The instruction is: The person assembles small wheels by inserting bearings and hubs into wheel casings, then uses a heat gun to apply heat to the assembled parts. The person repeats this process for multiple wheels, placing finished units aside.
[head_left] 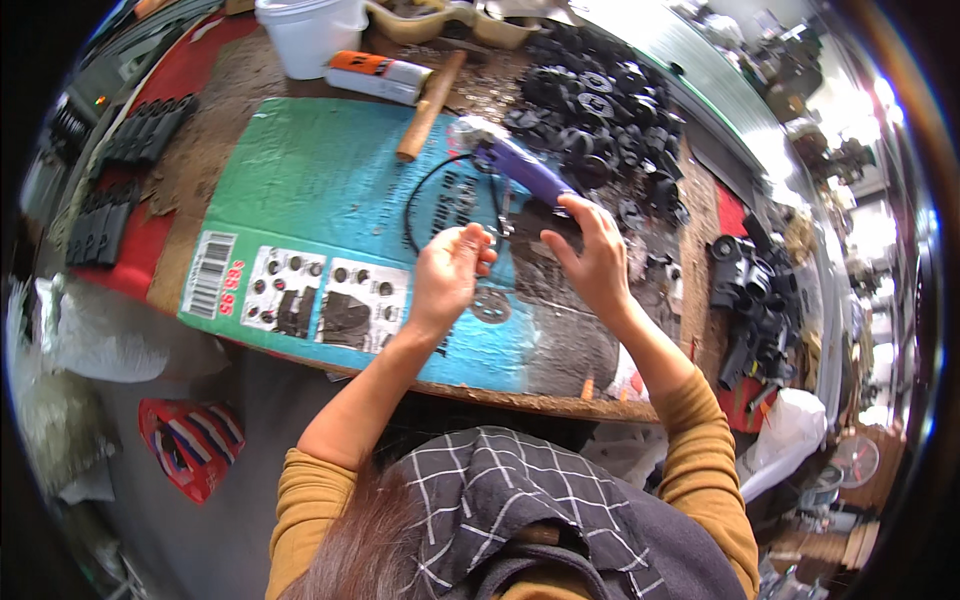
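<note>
Over the cardboard sheet [230,190], my left hand [447,278] is closed, its fingers curled together; whatever they may hold is too small to make out. My right hand [594,250] is open, thumb apart from the fingers. Its fingertips are at the near end of a long purple object [530,172], perhaps a tool handle; I cannot tell whether they touch it. A thin black loop [412,205], like a cord or ring, curves on the cardboard beyond my left hand. Past it lies a wooden stick [430,108], like a hammer handle.
Many black plastic parts [600,100] are heaped at the far right, with more black pieces [750,290] at the right edge. A white bucket [312,38] and an orange-and-white can [378,77] stand or lie at the back. Black rectangular pieces [105,220] line the left.
</note>
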A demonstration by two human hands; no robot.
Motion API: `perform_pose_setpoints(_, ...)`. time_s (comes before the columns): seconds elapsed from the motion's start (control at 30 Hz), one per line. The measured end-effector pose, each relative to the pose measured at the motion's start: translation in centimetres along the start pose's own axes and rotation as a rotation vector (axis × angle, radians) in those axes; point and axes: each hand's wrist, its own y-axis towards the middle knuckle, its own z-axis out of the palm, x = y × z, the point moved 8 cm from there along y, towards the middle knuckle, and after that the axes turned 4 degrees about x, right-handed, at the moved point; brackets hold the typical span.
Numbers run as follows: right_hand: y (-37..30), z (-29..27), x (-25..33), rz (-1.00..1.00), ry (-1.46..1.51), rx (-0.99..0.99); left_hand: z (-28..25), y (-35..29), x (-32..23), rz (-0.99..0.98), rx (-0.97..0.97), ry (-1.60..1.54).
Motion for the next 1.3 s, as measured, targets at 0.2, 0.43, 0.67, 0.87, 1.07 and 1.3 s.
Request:
perform_pose_setpoints(0.2, 0.6, 4.0, 3.8, 0.215, 0.692, 0.172, -2.2, 0.3, -2.5, 0.087, 0.134, 0.174)
perform_pose_setpoints(0.43, -3.7, -0.2, -1.9, 0.372, 0.670, -0.019, -36.7, 5.2, -16.9, 0.435, -0.580, 1.558)
perform_pose_setpoints(0.67, -10.6, -4.7, -8.0, 0.601, 0.335, -0.213, -61.1, 0.3, -21.3, -0.307, -0.712, 1.609)
perform_pose_setpoints(0.87, -12.9, -8.2, -9.1, 0.702, 0.135, -0.225, -63.3, 1.2, -20.8, -0.806, -0.610, 1.612)
perform_pose_setpoints(1.07, -11.9, -8.7, -7.2, 0.686, 0.062, -0.221, -63.2, 1.1, -20.5, -0.765, -0.642, 1.484)
perform_pose_setpoints(1.3, -9.8, -8.4, -4.4, 0.508, 0.007, -0.236, -51.0, -0.6, -19.6, -0.283, -0.697, 1.514)
